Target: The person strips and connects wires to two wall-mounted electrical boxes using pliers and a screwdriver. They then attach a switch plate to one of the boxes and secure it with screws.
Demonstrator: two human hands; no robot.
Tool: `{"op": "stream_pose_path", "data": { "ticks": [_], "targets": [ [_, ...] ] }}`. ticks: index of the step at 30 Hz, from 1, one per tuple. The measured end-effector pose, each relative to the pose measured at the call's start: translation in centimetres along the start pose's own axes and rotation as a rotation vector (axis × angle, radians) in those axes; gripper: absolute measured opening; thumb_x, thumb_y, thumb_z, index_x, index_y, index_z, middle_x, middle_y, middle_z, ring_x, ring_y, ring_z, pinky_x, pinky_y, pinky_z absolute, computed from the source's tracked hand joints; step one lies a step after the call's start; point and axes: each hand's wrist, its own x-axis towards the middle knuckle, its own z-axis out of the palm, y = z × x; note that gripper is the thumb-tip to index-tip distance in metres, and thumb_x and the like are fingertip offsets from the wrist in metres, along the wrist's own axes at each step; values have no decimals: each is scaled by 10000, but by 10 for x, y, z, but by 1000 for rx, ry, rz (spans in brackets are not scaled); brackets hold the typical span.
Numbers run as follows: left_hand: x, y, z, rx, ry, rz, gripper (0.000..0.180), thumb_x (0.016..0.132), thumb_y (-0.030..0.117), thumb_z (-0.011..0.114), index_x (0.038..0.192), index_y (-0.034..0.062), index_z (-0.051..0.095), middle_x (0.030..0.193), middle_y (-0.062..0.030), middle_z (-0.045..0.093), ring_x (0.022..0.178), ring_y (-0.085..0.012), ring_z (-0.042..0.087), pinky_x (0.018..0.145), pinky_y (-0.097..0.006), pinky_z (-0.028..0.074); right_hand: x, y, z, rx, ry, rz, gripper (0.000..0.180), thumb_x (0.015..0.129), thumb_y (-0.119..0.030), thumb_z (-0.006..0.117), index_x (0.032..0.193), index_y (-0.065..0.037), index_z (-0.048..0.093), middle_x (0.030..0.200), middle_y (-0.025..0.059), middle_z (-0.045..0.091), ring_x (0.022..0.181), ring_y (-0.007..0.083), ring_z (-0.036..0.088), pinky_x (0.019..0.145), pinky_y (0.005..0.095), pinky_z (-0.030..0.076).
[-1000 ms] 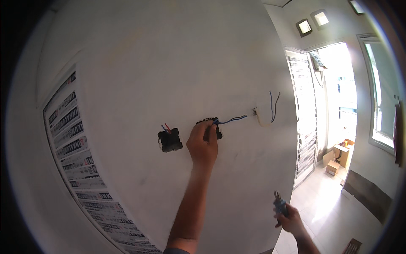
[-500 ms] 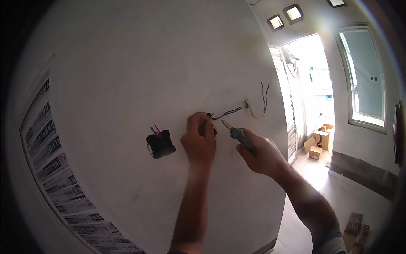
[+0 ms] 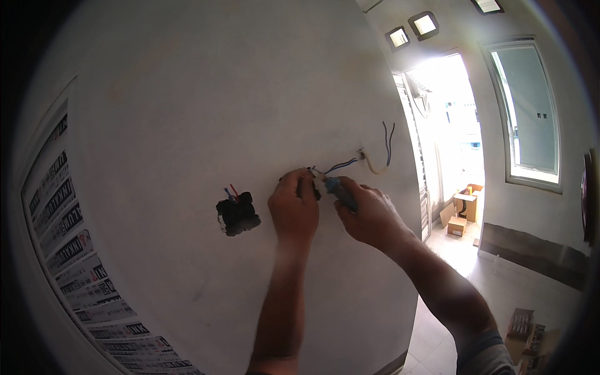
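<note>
My left hand (image 3: 294, 203) is closed against the white wall over a dark opening, fingertips pinching the end of a blue electrical wire (image 3: 342, 165). That wire, with another thin dark one alongside, runs right to a small hole in the wall (image 3: 360, 154). In my right hand (image 3: 374, 215) is a pair of pliers (image 3: 336, 189) with blue-grey handles. Their metal tip reaches the wire at my left fingertips; whether the jaws are closed on it cannot be made out. My left fingers hide most of the opening.
To the left, a rough square wall cutout (image 3: 238, 215) has red and blue wire ends (image 3: 232, 194) sticking out. A pale cable (image 3: 373, 167) ends in two dark wires at right. Beyond are a bright doorway (image 3: 447, 112), cardboard boxes (image 3: 458, 225) and a window (image 3: 531, 112).
My right hand has brought the pliers left, from apart on the right to the wire at my left fingertips. The left hand stays in nearly the same place.
</note>
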Motion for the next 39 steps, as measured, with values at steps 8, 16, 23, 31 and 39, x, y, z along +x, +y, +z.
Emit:
{"op": "stream_pose_path", "data": {
  "ticks": [8, 16, 23, 31, 39],
  "targets": [
    [-2, -4, 2, -46, 13, -10, 94, 935, 52, 698, 1000, 8, 749, 913, -146, 761, 798, -288, 760, 729, -383, 578, 7, 0, 9, -240, 65, -30, 453, 964, -202, 638, 1388, -80, 536, 1071, 236, 714, 1003, 470, 701, 899, 542, 558],
    [-7, 2, -5, 78, 239, 214, 193, 899, 62, 758, 1083, 22, 715, 882, -124, 745, 819, -272, 764, 736, -373, 588, 20, -1, 5, -221, 75, -52, 373, 958, -237, 667, 1304, -102, 634, 1018, 193, 741, 962, 419, 721, 856, 516, 575],
    [2, 3, -3, 57, -4, 16, 154, 912, 99, 760, 1045, 30, 724, 815, -117, 741, 777, -282, 760, 680, -380, 563, 26, 0, -7, -110, 50, -23, 303, 954, -235, 679, 1212, -76, 692, 908, 200, 740, 917, 418, 716, 834, 505, 566],
    [15, 19, -9, 122, -120, -36, 86, 957, 98, 691, 958, 29, 744, 757, -137, 736, 705, -298, 747, 675, -391, 555, 24, 9, 5, -142, 119, -93, 331, 940, -193, 677, 1250, -74, 673, 924, 206, 734, 897, 426, 717, 829, 508, 566],
    [15, 18, -16, 167, -138, 50, 146, 987, 120, 651, 972, 8, 744, 738, -145, 720, 668, -298, 722, 664, -381, 537, 17, 6, 8, -287, 105, -62, 492, 900, -127, 683, 1381, -115, 582, 1032, 189, 694, 992, 421, 708, 873, 524, 565]
  ]
}}
